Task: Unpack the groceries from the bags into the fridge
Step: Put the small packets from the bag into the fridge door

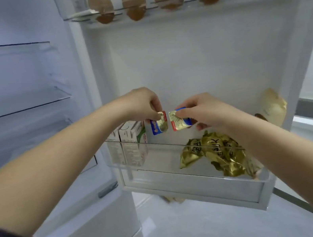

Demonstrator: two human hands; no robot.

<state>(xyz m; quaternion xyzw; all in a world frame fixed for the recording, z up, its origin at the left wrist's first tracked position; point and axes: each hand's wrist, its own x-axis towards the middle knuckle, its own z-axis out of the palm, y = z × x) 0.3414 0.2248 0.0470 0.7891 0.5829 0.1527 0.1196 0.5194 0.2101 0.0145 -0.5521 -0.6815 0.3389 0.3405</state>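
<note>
Hands reach over a fridge door shelf (178, 152). Left hand (144, 101) pinches one foil packet (160, 126); right hand (200, 110) pinches another foil packet (180, 122), beside milk cartons (131, 135).

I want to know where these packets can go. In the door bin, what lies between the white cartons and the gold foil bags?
In the head view, nothing rests there: the door bin is bare between the white cartons and the gold foil bags. Both hands hold their packets above that gap.

Each hand — left (144, 101), right (198, 111) — pinches a foil packet (160, 125) above the door shelf (179, 156).
</note>
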